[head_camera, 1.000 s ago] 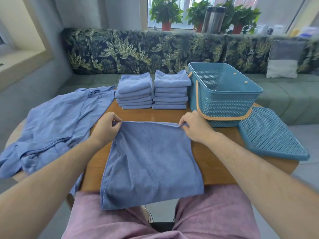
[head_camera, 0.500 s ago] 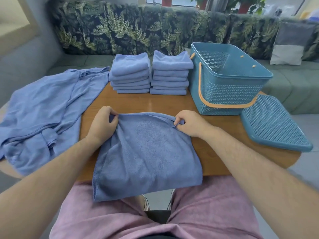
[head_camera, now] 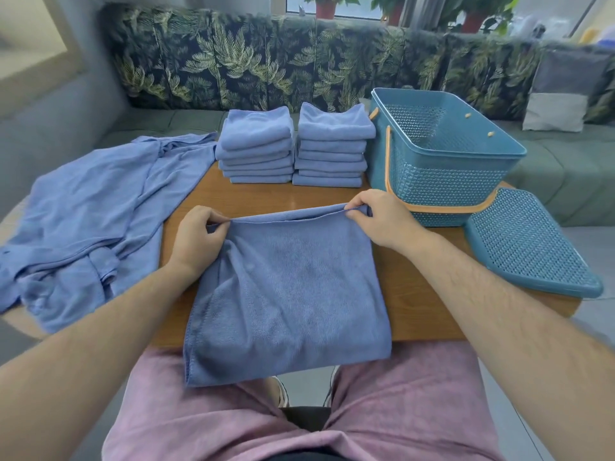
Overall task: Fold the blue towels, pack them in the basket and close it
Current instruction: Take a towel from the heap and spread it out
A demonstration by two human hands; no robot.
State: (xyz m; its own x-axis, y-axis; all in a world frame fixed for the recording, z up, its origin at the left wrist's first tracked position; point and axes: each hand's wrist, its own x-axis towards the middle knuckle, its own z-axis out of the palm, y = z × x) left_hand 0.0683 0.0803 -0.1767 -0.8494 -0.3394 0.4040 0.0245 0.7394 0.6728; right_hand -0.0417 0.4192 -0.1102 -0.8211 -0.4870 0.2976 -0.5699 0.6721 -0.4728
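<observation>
A blue towel point(head_camera: 289, 294) lies folded double on the wooden table point(head_camera: 416, 294), its near end hanging over the table's front edge above my lap. My left hand point(head_camera: 196, 237) pinches its far left corner. My right hand point(head_camera: 379, 217) pinches the far right corner. The far edge runs taut between both hands. Behind it stand two stacks of folded blue towels, the left stack point(head_camera: 256, 144) and the right stack point(head_camera: 332, 144). The teal basket point(head_camera: 439, 181) with an orange handle stands open and empty at the right. Its lid point(head_camera: 529, 244) lies flat beside it.
A heap of unfolded blue towels point(head_camera: 90, 211) covers the table's left side. A leaf-patterned sofa point(head_camera: 266, 61) runs behind the table, with a grey cushion point(head_camera: 565, 91) at the right. Potted plants stand on the window sill.
Both hands have drawn the towel's far edge straight and taut, the right hand shifting slightly away from me. The towel's bulging far edge has flattened.
</observation>
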